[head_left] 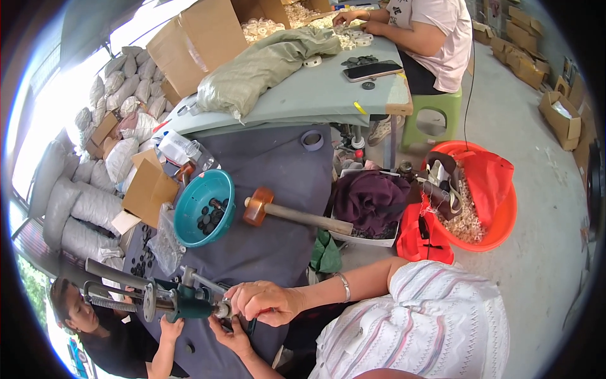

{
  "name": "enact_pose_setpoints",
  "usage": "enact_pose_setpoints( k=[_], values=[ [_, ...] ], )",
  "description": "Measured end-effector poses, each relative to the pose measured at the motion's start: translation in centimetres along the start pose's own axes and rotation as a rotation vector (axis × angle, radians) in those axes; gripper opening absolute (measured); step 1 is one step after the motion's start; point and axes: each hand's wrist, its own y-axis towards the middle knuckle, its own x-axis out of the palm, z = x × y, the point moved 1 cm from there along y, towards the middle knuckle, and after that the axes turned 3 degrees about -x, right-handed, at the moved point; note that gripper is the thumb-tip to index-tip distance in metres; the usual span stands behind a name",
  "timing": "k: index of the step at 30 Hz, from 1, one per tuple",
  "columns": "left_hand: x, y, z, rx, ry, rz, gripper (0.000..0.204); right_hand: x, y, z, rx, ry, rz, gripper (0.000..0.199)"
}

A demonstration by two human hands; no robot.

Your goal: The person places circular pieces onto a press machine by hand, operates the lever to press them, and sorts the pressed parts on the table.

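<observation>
A dark green bench press (192, 303) with metal rods and a spring stands at the lower left of the dark-covered table. Beside the small metal fitting at its right end, my right hand (268, 303), with a metal bracelet on the wrist, is closed with fingers bent. A bit of red shows under these fingers, too small to name. My left hand (235, 336) is just below, its fingertips curled close to the same fitting. A dark edge shows beside it; what it holds is hidden. Near both stands a teal basin (178, 218) of black round pieces (210, 218).
A mallet (255, 207) lies across the table. A co-worker's hand (170, 328) is near the press; another person (435, 38) works at the far table. A cloth-filled box (344, 237) and an orange-red tub (507, 215) stand right. Sacks (88, 202) are piled left.
</observation>
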Motion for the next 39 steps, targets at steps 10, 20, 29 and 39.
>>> enact_pose_setpoints(
  k=[10, 20, 29, 39],
  values=[
    [0.1, 0.0, 0.4, 0.015, -0.021, 0.005, 0.065, 0.0, 0.3, -0.2, 0.013, -0.008, -0.003, 0.014],
    [-0.3, -0.3, 1.1, 0.051, 0.070, -0.014, 0.068, 0.1, 0.1, -0.6, 0.052, 0.002, -0.016, 0.016],
    [-0.6, -0.3, 0.0, 0.043, 0.064, 0.013, 0.067, 0.3, 0.2, -0.4, 0.029, -0.002, -0.016, 0.014],
    [-0.2, -0.1, 0.6, 0.009, 0.069, -0.014, 0.065, -0.1, 0.1, -0.2, 0.000, -0.024, -0.017, 0.011]
  ],
)
